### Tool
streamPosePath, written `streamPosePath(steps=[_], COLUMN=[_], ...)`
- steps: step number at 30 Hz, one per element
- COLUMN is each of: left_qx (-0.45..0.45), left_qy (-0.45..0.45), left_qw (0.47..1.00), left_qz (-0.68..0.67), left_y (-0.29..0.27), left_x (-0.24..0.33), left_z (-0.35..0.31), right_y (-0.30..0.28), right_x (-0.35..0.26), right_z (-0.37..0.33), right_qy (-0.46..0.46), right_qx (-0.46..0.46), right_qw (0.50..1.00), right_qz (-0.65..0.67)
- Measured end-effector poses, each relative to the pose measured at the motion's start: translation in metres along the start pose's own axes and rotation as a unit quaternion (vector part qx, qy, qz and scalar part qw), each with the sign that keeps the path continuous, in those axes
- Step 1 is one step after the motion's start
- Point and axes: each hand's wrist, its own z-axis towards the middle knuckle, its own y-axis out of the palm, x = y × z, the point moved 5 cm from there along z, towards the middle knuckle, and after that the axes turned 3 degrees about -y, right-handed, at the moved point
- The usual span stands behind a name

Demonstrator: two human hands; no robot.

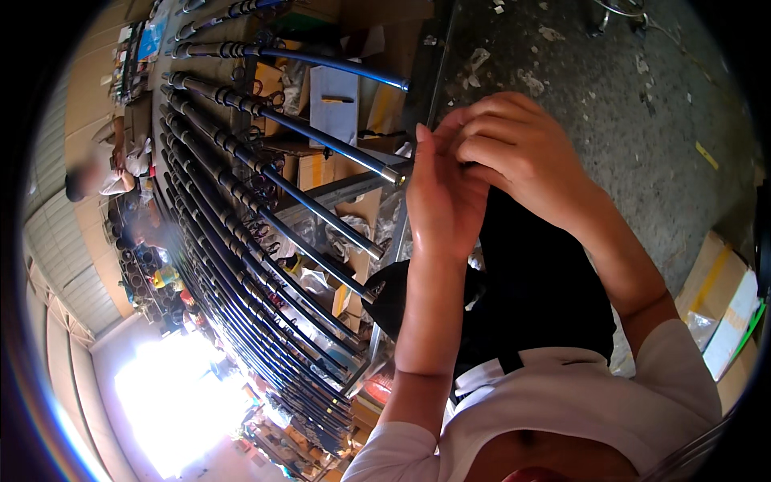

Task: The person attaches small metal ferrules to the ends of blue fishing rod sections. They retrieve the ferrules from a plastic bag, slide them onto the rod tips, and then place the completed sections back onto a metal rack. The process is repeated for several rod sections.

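Note:
My left hand (446, 197) and my right hand (522, 145) meet in front of me. The right fingers bend over and press against the fingers of the left. Both hands are closed at the fingertips, and whatever lies between them is hidden or too small to make out. Just left of them, a long row of dark fishing rods (277, 116) with blue sections and ring guides lies side by side. The butt end of one rod (393, 174) comes close to my left hand, without my fingers around it.
Cardboard boxes and a white sheet with a yellow pen (337, 100) sit under the rods. Scraps litter the grey floor (642, 120). A flattened carton (715, 277) stands at the right. Two people (108, 161) sit beyond the rods, near a bright opening (181, 402).

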Motion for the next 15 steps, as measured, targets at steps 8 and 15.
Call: streamPosePath(steps=[8, 15], left_qx=[-0.032, -0.099], left_qy=[-0.022, 0.066], left_qw=[0.986, 0.985], left_qz=[-0.162, -0.126], left_y=[0.01, 0.024], left_x=[0.004, 0.033], left_z=[0.013, 0.022], right_y=[-0.017, -0.011], right_x=[0.009, 0.024], right_z=[0.012, 0.027], right_qy=[0.015, 0.148], right_qx=[0.123, 0.214], right_qw=[0.968, 0.733], right_qz=[0.219, 0.629])
